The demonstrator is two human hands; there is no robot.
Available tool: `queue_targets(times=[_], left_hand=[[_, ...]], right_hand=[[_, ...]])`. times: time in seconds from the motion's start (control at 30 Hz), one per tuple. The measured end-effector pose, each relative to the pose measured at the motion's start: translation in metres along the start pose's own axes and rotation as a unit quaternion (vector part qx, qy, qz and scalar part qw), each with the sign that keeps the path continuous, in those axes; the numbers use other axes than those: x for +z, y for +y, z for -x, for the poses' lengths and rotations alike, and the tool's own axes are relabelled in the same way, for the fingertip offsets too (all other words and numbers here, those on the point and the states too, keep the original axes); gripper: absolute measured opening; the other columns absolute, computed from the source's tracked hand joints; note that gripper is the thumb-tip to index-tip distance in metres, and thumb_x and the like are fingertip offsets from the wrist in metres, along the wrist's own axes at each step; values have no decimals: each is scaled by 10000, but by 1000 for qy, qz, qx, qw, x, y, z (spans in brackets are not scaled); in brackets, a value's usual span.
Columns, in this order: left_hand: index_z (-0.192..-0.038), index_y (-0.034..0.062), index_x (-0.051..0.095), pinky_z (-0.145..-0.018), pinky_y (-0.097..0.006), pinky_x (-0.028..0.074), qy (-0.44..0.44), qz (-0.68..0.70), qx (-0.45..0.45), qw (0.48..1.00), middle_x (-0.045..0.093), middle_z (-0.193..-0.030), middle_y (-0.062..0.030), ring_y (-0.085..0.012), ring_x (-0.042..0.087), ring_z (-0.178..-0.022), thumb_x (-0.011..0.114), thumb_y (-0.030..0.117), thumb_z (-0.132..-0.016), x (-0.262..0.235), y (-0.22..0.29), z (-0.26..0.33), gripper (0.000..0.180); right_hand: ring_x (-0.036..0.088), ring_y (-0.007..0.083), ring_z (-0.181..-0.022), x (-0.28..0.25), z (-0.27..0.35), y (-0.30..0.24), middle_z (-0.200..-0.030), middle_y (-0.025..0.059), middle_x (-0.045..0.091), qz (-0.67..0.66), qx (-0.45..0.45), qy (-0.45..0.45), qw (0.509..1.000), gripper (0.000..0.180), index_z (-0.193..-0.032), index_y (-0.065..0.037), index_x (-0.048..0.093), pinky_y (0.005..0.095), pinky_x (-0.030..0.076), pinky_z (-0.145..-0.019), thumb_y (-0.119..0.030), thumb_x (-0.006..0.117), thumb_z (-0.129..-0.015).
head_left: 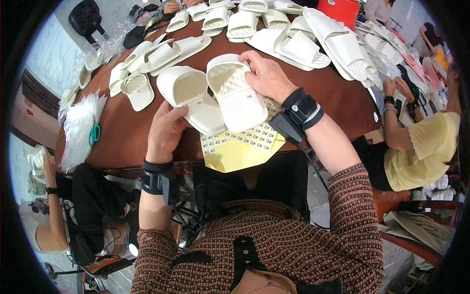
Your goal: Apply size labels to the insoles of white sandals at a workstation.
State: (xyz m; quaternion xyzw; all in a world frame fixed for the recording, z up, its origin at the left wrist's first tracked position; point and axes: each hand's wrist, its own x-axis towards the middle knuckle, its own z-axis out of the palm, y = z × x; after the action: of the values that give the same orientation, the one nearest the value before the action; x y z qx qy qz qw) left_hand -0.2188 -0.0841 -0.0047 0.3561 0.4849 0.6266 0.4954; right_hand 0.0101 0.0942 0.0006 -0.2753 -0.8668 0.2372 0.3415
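Nearest the lens: patterned knit sleeves (293,245), both forearms coming up from the lower edge, a black wrist strap on each. Left hand (165,131): fingers curled loosely, tips on the near edge of the left white slipper (191,98); thumb side hidden, so can't tell if it's a real pinch or just a rest. Right hand (267,76): fingers spread a little and bent over the toe strap of the right white slipper (235,93), gripping its far edge; thumb hidden underneath. The two slippers lie side by side, touching or overlapping at the heels, at the near edge of the brown table (122,132). Their heels sit over a yellow sticker sheet (240,147) that overhangs the table edge. Bare tabletop left of the left hand, up to a plastic bag stack (78,127) with green scissors (94,133). Far side packed with more white slippers (293,46). Another person in a yellow top (421,147) close on the right.
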Motion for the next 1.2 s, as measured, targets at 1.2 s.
queue_targets(times=[1.2], left_hand=[[-1344,-32,430,-1000,-367,476,33,65,136,988,595,-1258,-157,-238,599,-1143,480,-112,-837,9,-13,18,516]], right_hand=[[484,144,-544,1,-1,-3,-621,25,462,-116,-93,151,977,297,-1111,-79,565,288,450,-560,-65,621,-820]])
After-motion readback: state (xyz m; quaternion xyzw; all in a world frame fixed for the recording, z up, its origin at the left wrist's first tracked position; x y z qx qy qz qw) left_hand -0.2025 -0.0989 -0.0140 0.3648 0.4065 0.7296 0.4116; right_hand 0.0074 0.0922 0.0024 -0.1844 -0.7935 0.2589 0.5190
